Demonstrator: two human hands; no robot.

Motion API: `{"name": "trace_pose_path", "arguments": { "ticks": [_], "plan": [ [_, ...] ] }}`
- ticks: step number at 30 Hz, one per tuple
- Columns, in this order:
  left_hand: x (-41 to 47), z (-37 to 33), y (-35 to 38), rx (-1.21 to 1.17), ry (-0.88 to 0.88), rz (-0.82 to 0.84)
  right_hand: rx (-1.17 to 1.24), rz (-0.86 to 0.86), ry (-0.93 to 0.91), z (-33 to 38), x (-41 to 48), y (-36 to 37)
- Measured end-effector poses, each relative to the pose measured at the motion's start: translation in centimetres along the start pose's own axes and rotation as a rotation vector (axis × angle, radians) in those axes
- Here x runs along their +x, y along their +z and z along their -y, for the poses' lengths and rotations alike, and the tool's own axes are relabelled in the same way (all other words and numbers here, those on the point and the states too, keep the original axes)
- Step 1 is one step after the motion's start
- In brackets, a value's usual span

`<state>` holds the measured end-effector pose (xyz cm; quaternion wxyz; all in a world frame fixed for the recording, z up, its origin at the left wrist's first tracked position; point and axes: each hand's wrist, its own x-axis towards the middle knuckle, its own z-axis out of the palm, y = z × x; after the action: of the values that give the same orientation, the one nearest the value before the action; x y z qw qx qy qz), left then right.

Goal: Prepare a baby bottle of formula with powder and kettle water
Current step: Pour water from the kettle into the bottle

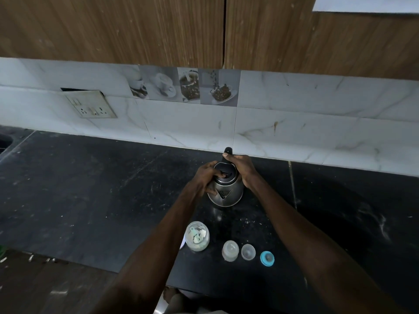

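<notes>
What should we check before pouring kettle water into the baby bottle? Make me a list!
1. Grip on kettle: left hand grips its body, right hand holds its handle: ok.
2. Water in kettle: cannot tell.
3. Open bottle upright on counter: ok.
4. Powder in bottle: cannot tell.
5. Other parts out of the way: clear cap and blue ring sit right of bottle, powder jar left: ok.

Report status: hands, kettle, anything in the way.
Left hand grips kettle body, thumb on lid; right hand grips handle. Kettle upright on counter. Bottle uncapped, nothing between.
</notes>
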<state>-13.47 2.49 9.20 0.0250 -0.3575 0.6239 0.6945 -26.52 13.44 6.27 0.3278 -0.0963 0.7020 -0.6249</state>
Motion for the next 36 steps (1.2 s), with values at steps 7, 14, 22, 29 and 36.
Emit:
{"name": "trace_pose_path", "arguments": {
  "ticks": [7, 14, 22, 29, 36],
  "plan": [
    [1.2, -1.0, -0.5, 0.058, -0.003, 0.034, -0.07, -0.017, -0.001, 0.3, 1.4, 0.2],
    [2.2, -1.4, -0.8, 0.085, -0.043, 0.044, -0.134, -0.016, -0.005, -0.4, 2.1, 0.0],
    [3.6, -1.2, -0.6, 0.109, -0.049, 0.035, -0.357, -0.064, -0.01, 0.2, 1.7, -0.3],
    [2.8, -1.2, -0.7, 0.096, -0.026, 0.042, -0.525, -0.202, -0.072, 0.6, -0.5, -0.4],
    [2.0, 2.1, -1.1, 0.014, 0.064, -0.231, -0.818, -0.222, -0.08, -6.5, -6.8, -4.9]
  ]
}}
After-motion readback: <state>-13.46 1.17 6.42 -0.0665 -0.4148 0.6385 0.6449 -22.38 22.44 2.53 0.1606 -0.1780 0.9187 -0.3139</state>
